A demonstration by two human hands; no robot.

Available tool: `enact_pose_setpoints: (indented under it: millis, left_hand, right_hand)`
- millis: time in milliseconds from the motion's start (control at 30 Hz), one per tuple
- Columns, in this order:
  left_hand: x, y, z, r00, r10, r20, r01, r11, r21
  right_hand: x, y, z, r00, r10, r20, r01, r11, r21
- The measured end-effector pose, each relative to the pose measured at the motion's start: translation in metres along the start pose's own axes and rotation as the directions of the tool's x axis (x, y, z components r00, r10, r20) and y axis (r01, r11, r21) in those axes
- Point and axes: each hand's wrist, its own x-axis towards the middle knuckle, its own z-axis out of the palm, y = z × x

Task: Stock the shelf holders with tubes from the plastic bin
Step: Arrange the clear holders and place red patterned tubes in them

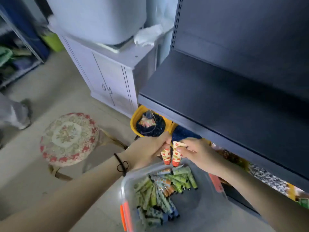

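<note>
Nearest, at the bottom middle, stands the clear plastic bin [205,213], with an orange clasp [124,216] on its left rim. Inside, a heap of tubes [158,200] fills the left and far part of the bin, mostly green, with some blue and a few orange-patterned ones, lying criss-cross with their dark caps pointing near and right. The bin's near right floor is bare.

Just above the bin's far edge, both hands meet. The left hand [147,151], a dark hair tie [121,164] on its wrist, pinches the flat end of a strawberry-print tube [165,155] between curled fingers, so that its orange cap hangs down. The right hand [199,153] pinches a second strawberry-print tube [176,154] the same way. The two tubes hang side by side, almost touching.

To the left, on the floor, is a round stool [68,138] with a floral cushion. Beyond the hands sits a yellow bucket [134,120] holding dark beads [158,127], with a small patterned packet [146,122] on top.

To the right, a dark metal shelf [217,97] juts out over the bucket. Below it, a lower tier holds blurred patterned packages [267,178].

Farther left stands a white cabinet [108,77] with a grey tub [100,19] on top and crumpled white plastic [148,36] beside the tub.
</note>
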Motion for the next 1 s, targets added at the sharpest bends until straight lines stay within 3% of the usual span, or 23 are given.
enact_pose_setpoints:
  millis: [267,467,733,1000]
  left_hand:
    - [-0.003,0.084,-0.217,0.987,0.111,-0.119,-0.094,0.986,0.136]
    - [-0.021,0.177,-0.342,0.966,0.152,-0.207,-0.126,0.983,0.132]
    - [0.013,0.294,-0.424,0.893,0.283,-0.351,-0.266,0.959,0.099]
    - [0.112,0.365,-0.454,0.874,0.313,-0.372,-0.306,0.949,0.079]
  right_hand:
    - [0.000,-0.173,-0.140,0.972,-0.179,-0.154,0.152,0.974,-0.170]
    - [-0.043,-0.278,-0.243,0.899,-0.291,-0.328,0.223,0.947,-0.231]
    - [-0.110,-0.344,-0.372,0.824,-0.279,-0.493,0.118,0.936,-0.333]
    - [-0.125,-0.330,-0.473,0.776,-0.244,-0.582,-0.008,0.919,-0.395]
